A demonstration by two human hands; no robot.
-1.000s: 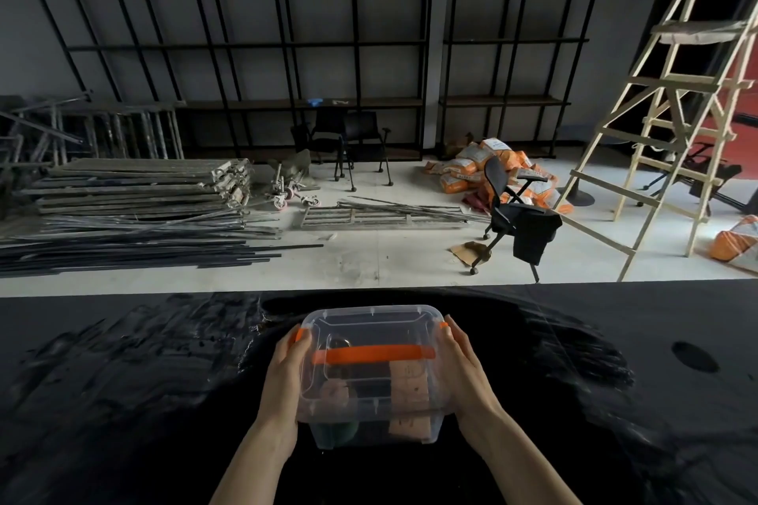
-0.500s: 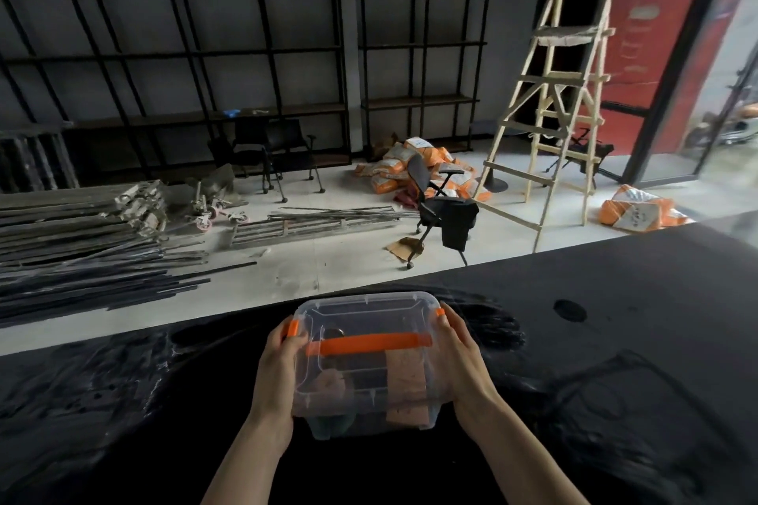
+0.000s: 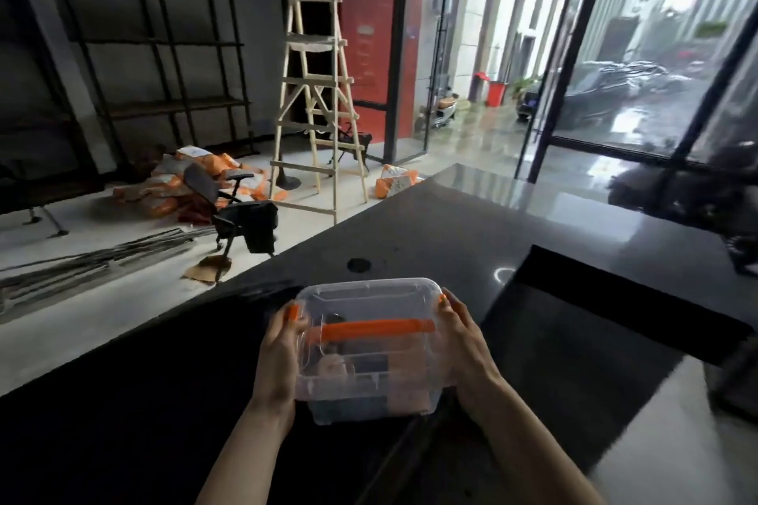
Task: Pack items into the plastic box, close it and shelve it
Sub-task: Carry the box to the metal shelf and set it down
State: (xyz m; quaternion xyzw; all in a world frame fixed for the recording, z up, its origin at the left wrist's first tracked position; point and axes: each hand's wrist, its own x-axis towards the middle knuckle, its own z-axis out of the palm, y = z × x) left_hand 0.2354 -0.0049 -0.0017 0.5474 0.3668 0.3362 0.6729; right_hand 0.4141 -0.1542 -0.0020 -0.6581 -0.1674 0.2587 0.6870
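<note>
A clear plastic box (image 3: 369,299) with an orange handle (image 3: 375,328) and orange side clips is held in front of me above the black counter (image 3: 430,234). Its lid is on. Several items show blurred through the walls, among them a brownish block and a dark one. My left hand (image 3: 279,357) grips the box's left side by the clip. My right hand (image 3: 463,344) grips the right side.
Black metal shelving (image 3: 164,45) stands at the far left wall. A wooden ladder (image 3: 316,94), an office chair (image 3: 242,213), orange sacks (image 3: 197,176) and metal bars (image 3: 94,258) are on the floor beyond the counter. Glass doors (image 3: 615,53) fill the right.
The view has swung to the right, from the shelving wall towards the ladder and glass doors. Both hands keep the same grip on the box, which stays in front of me.
</note>
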